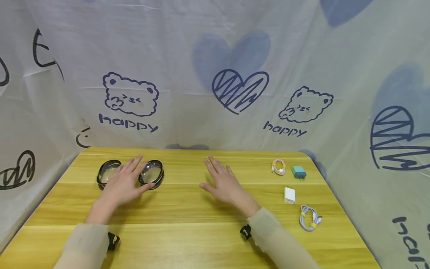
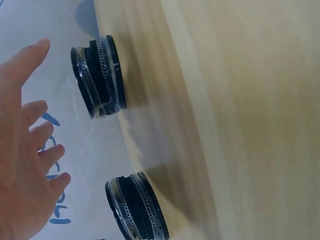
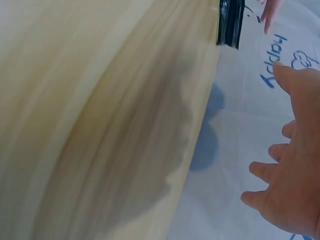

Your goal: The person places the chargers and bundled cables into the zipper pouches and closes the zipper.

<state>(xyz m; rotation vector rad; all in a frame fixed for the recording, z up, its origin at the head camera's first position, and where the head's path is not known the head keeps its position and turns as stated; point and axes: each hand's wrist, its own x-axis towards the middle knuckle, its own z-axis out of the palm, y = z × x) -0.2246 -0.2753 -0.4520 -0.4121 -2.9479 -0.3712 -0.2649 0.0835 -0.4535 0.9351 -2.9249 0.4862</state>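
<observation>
Two round black zip cases with clear lids stand at the back left of the wooden table [image 1: 188, 216]: the left case [image 1: 106, 172] [image 2: 135, 207] and the right case [image 1: 152, 173] [image 2: 97, 75]. My left hand [image 1: 125, 179] [image 2: 25, 150] is spread flat above the gap between them, fingers straight. In the left wrist view the hand is apart from both cases. My right hand [image 1: 223, 183] [image 3: 290, 185] hovers open over the middle of the table and holds nothing. One case [image 3: 230, 22] shows at the top of the right wrist view.
At the right of the table lie a coiled pink cable [image 1: 279, 166], a teal charger [image 1: 298, 172], a white charger [image 1: 289, 195] and a bundled pale purple cable [image 1: 309, 218]. A printed cloth backdrop [image 1: 235, 93] surrounds the table on three sides.
</observation>
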